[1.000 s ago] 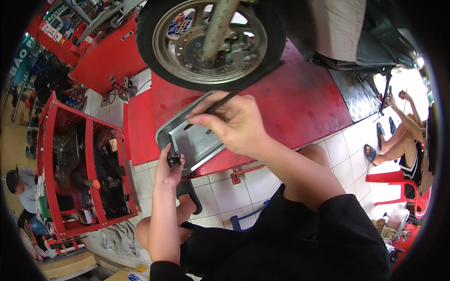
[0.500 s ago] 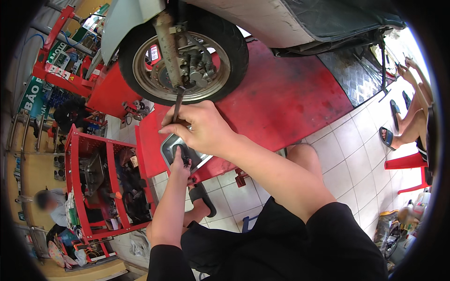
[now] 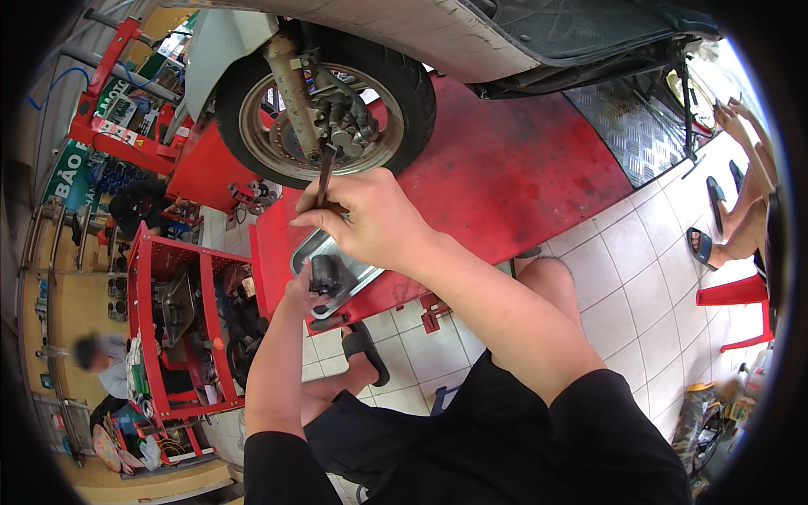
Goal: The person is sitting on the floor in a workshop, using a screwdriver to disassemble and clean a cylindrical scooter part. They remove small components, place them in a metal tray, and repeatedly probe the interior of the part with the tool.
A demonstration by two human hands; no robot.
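Note:
My right hand is closed around a slim dark metal tool, pinched between thumb and fingers. The tool's upper end is at the foot of the fork leg, beside the brake caliper; whether it touches is hard to tell. Below, my left hand curls around a dark, roughly cylindrical part over a shiny metal tray. My right hand hides part of the tray. Above both hands stands the scooter's front wheel.
The scooter rests on a red lift platform. A red tool cart stands to the left, with a person beyond it. At right are another person's sandalled feet and a red stool. White tiles cover the floor.
My left hand has turned and shifted slightly left, showing more of the dark part. My right hand keeps its grip on the tool, whose tip stays near the fork foot. The view has shifted slightly.

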